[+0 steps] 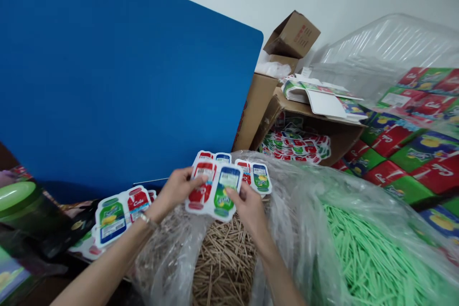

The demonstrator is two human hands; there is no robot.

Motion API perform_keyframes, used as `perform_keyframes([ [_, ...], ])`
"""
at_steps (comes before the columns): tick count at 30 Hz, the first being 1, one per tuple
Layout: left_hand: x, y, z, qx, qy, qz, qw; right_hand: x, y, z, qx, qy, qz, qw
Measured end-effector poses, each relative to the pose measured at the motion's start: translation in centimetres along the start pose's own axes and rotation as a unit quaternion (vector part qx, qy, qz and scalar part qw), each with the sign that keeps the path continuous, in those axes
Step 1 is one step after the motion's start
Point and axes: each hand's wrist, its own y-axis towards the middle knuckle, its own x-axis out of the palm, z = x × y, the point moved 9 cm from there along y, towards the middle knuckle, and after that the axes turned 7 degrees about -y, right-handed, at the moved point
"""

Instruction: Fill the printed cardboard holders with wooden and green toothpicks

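Observation:
A die-cut card (212, 191) printed with a red cola and a green-and-blue lemon drink stands up between my hands. My left hand (180, 187) grips its left edge, thumb on the printed face. On the right side, my right hand (250, 204) pinches the same card with the thumb in front. Behind it, partly covered, more such cards (261, 177) lie on the plastic of an open bag. Below the hands, that clear bag (172, 258) is full of thin brown sticks (225, 258). Another pile of cards (113, 217) lies left, beyond my left forearm.
A large blue panel (125, 81) rises at the left. Farther right, an open carton (346, 136) holds many cards. A bag of green sticks (373, 248) stands at the lower right, before stacked printed boxes (412, 158). A green-lidded jar (21, 201) is far left.

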Motion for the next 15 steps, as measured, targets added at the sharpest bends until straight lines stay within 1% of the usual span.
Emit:
perform_keyframes([
  [2, -1.2, 3.1, 1.3, 0.031, 0.024, 0.026, 0.999, 0.3, 3.2, -1.0, -0.013, -0.029, 0.014, 0.999],
  [4, -1.9, 5.7, 2.2, 0.063, 0.058, 0.040, 0.996, 0.6, 5.8, -1.6, -0.015, -0.063, 0.019, 0.998],
  [5, -2.1, 6.6, 2.3, 0.072, 0.079, 0.042, 0.993, 0.7, 6.7, -1.6, -0.012, -0.084, 0.021, 0.996],
  [7, -2.4, 7.8, 2.0, 0.083, 0.127, 0.051, 0.987, 0.9, 7.7, -1.4, -0.004, -0.130, 0.022, 0.991],
  [9, -2.7, 8.0, 1.3, 0.086, 0.172, 0.072, 0.979, 1.0, 7.9, -0.8, 0.003, -0.174, 0.030, 0.984],
  [12, -2.7, 7.3, -0.2, 0.086, 0.211, 0.101, 0.968, 1.1, 7.4, 0.3, 0.010, -0.219, 0.042, 0.975],
  [15, -2.5, 6.5, -1.9, 0.073, 0.220, 0.105, 0.967, 2.0, 6.9, 1.3, 0.019, -0.236, 0.026, 0.971],
])
